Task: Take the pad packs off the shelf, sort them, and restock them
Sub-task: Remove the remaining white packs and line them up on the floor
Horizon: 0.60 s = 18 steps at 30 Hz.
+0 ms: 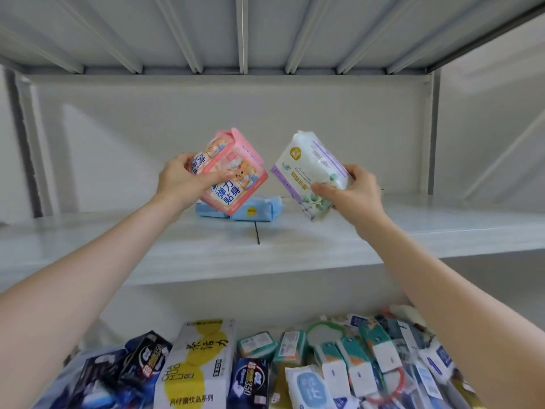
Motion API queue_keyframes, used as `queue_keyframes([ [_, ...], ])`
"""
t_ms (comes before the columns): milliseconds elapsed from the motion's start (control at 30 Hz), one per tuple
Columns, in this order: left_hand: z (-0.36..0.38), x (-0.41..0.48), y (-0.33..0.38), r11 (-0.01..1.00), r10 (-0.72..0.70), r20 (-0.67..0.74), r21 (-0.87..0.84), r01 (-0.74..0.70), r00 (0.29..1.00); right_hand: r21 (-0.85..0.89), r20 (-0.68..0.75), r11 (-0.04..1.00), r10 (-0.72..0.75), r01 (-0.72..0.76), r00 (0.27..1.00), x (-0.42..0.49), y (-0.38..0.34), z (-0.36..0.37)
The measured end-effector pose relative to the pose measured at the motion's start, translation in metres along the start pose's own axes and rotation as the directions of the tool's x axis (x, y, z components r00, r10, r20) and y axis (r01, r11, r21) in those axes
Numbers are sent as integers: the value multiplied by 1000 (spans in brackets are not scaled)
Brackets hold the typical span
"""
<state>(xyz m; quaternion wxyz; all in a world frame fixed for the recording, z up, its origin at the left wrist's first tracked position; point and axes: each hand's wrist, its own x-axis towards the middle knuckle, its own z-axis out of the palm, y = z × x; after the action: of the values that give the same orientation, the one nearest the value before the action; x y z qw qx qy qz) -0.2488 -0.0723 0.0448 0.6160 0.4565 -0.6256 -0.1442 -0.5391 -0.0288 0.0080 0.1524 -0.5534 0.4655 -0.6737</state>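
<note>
Head view: reaches both bare arms out over a white metal shelf (177,255). Grips a pink pad pack (236,160) in the left hand (177,184), with the thumb pressed flat across the front and the other fingers curled round the far edge. Holds this pack up in the air above the shelf, tipped over to the right, with little cartoon animals and big blue letters on the front. Grips a white and purple pad pack (309,172) in the right hand (356,193), with the thumb on the front near the bottom and the other fingers wrapped round the right side. Holds that one up in the air too, tipped over to the left, with green leaves printed low down. Holds the two packs side by side, with a small gap between them. On the shelf, behind and below the pink one, near the back: what look like two light blue pad packs (256,209), lying flat and touching each other. Down below, on the next shelf: a big heap of other packs. On the left of the heap, dark blue packs (250,385). Next to them, a tall white pack with yellow blobs (197,364). On the right, lots of small green and white packs (345,361), all jumbled, plus a white pack with a blue oval (306,385). Up top: the grey ribbed underside of the shelf above (241,31).
</note>
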Motion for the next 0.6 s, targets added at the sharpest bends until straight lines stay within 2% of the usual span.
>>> queue_keyframes([
  [233,-53,-77,13,999,-38,-28,24,39,999,13,15,997,71,-71,997,-86,-21,-13],
  [600,-94,-192,44,993,-67,-56,95,72,996,2,137,997,71,-72,988,-174,-42,-66],
])
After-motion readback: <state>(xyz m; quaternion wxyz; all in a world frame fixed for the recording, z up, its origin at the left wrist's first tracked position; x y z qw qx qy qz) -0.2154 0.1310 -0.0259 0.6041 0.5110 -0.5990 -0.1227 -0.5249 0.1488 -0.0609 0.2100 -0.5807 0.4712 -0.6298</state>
